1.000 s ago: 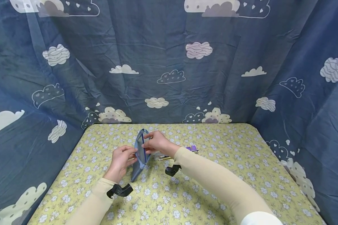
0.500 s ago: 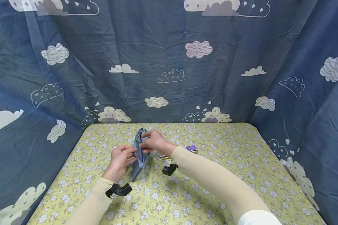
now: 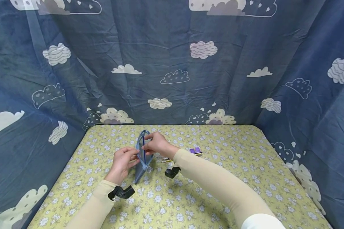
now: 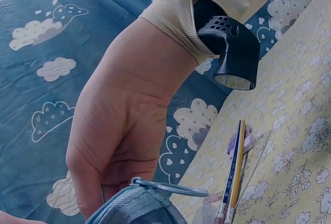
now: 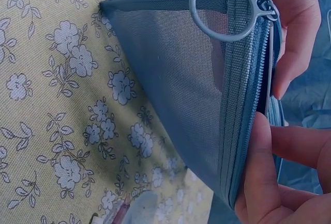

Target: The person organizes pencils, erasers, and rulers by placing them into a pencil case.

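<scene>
A blue mesh zipper pouch (image 3: pixel 140 173) with a ring pull (image 5: pixel 217 9) stands upright, its mouth unzipped. My left hand (image 3: pixel 123 163) grips its left rim between thumb and fingers. A thin, flat, dark-blue-edged thing (image 3: pixel 144 156) sits lengthwise in the mouth, mostly down between the mesh walls; its kind does not show. My right hand (image 3: pixel 157 143) reaches over the right rim, and its thumb and fingers pinch this thing at the opening. The right thumb overlaps the zipper edge in the right wrist view. In the left wrist view only the top of the pouch shows.
Right of the pouch, partly behind my right forearm, lie pencils (image 4: pixel 237 175), one yellow and one dark blue, and a small purple object (image 3: pixel 195 150). Something clear (image 5: pixel 142 208) lies by them. A flowered cloth (image 3: pixel 160 203) covers the table; cloud-print curtains (image 3: pixel 172 89) hang around it.
My right hand and the blue-edged thing shifted slightly left in the pouch mouth, then stayed nearly still. My left hand keeps its hold on the rim.
</scene>
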Demonstrator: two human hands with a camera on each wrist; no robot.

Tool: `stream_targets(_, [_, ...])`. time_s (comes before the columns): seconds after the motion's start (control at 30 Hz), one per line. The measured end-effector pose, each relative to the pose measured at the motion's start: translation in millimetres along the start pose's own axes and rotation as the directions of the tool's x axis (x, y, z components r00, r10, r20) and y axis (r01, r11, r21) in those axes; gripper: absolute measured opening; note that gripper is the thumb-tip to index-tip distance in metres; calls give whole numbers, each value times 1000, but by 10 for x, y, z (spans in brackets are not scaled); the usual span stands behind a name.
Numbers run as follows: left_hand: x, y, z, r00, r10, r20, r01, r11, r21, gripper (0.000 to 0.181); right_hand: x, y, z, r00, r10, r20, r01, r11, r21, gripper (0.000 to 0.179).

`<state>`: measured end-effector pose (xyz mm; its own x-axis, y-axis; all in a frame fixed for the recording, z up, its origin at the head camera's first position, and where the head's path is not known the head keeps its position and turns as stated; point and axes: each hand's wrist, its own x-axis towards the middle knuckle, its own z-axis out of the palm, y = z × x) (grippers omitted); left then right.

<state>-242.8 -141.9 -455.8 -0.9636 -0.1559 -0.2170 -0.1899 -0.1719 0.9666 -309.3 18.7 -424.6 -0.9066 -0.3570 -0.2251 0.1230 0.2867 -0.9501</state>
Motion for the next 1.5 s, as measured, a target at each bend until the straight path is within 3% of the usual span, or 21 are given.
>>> stream_targets(0.4, [-4, 16, -12, 1000, 0, 2, 0, 1000, -8, 12, -8, -17, 2, 1000, 1, -14, -1, 1000, 21, 56])
stream_targets(0.83, [3, 8, -39, 1000, -6, -22, 6, 1000, -25, 10, -13, -28, -62, 998, -12, 55, 9, 999, 54, 55])
stream_targets(1.5, [18, -21, -60, 999, -6, -34, 5, 999, -42, 10, -132, -112, -363, 995, -30, 95, 18, 992, 123, 41])
